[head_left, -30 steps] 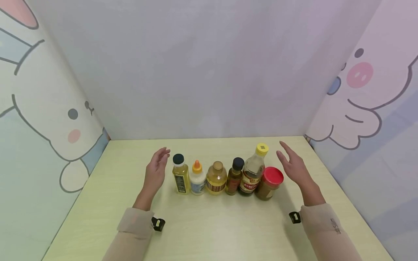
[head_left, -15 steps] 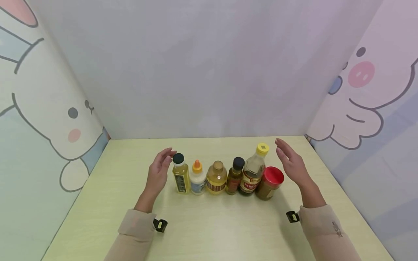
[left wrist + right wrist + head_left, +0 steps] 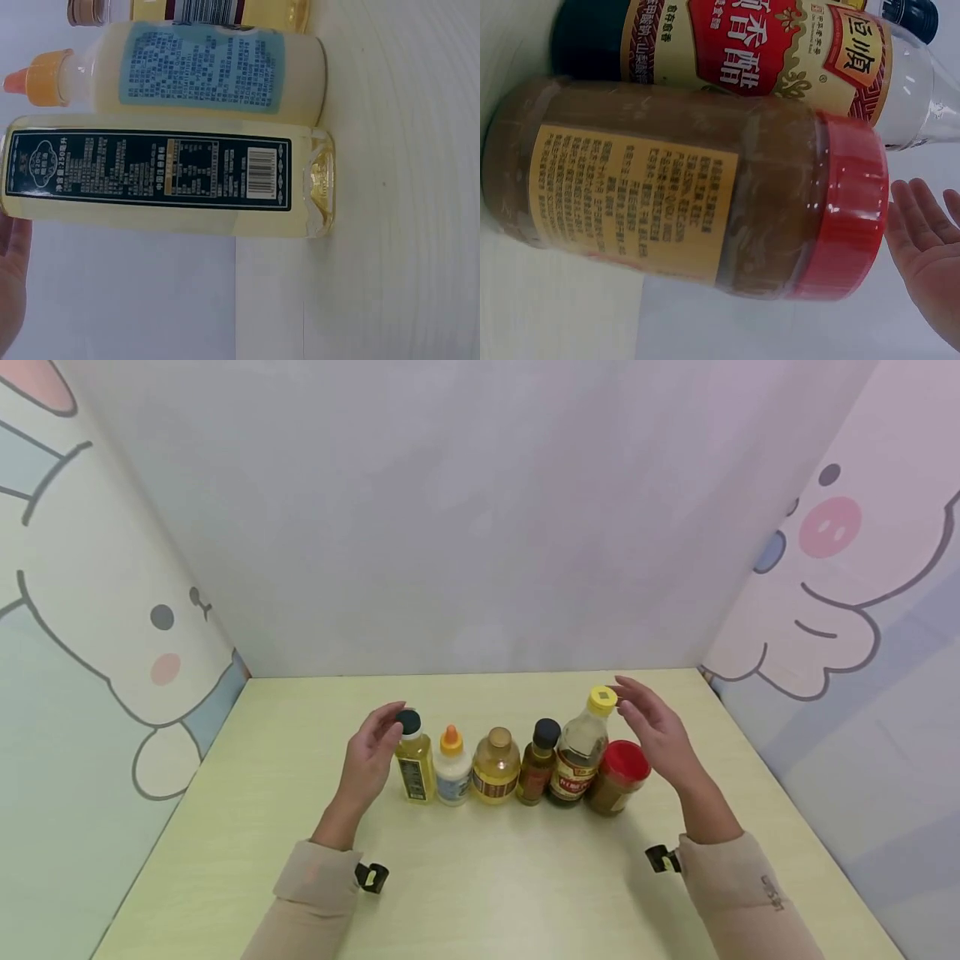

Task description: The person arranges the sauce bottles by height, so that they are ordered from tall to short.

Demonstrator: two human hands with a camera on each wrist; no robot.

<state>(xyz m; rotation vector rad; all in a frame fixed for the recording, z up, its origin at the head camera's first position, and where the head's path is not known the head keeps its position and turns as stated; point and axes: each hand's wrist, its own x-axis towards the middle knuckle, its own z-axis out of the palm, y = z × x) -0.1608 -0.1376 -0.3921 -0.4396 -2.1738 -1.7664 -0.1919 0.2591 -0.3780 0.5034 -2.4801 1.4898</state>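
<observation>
My left hand (image 3: 369, 762) is beside the dark cap of a square oil bottle (image 3: 416, 768), its fingertips reaching the cap in the head view; contact is hard to tell. My right hand (image 3: 660, 733) is by the yellow cap of a vinegar bottle (image 3: 577, 756), some fingertips hidden behind that cap. Below it stands a brown jar (image 3: 772, 187) with a red lid. In the right wrist view the fingers look extended past the lid. Only part of the left hand (image 3: 11, 277) shows in its wrist view, behind the oil bottle's top.
Between those bottles stand a white squeeze bottle (image 3: 452, 772) with an orange nozzle, a round bottle (image 3: 497, 768) of yellow liquid, and a small black-capped bottle (image 3: 536, 768). All form one row on the pale table (image 3: 480, 877). A grey wall (image 3: 465, 527) rises behind.
My left hand has moved right to the oil bottle's dark cap. My right hand has moved left, to the vinegar bottle's yellow cap. The bottles and jar have stayed in place.
</observation>
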